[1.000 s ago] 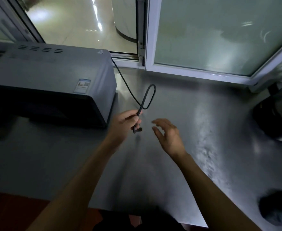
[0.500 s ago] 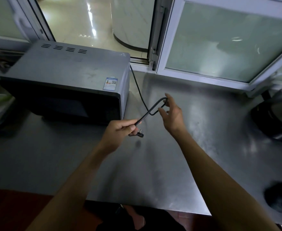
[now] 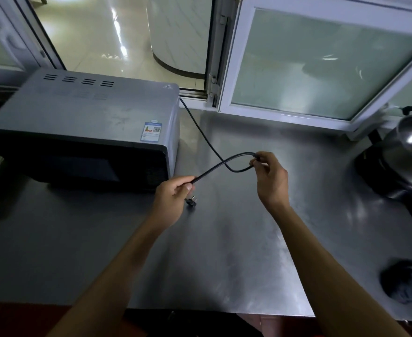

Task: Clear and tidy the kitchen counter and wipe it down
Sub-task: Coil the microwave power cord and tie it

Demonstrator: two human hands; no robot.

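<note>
Power cord point(image 3: 207, 139): black, runs from the far right corner of the microwave point(image 3: 83, 127) across the steel surface point(image 3: 236, 239), bends into a loop at centre. Left hand point(image 3: 171, 203): grip closed on the cord near its end, thumb and fingers pinching it; the plug point(image 3: 192, 201) hangs just below the hand, prongs exposed, so the cord is unplugged. Right hand point(image 3: 270, 178): fingertips pinch the bend of the loop, right of and slightly farther than the left hand. Judgement: cord is being folded for tidying; only one loop formed, bundling unfinished. Middle of the surface bare but streaked and smeared, so wiping looks not yet done. Dark cloth-like bundle point(image 3: 407, 280) at near right edge; a metal pot point(image 3: 411, 152) at far right. Writing: a blue-and-white label point(image 3: 151, 131) on microwave top, with a QR code and coloured bars; text too small to read. No brand legible.
</note>
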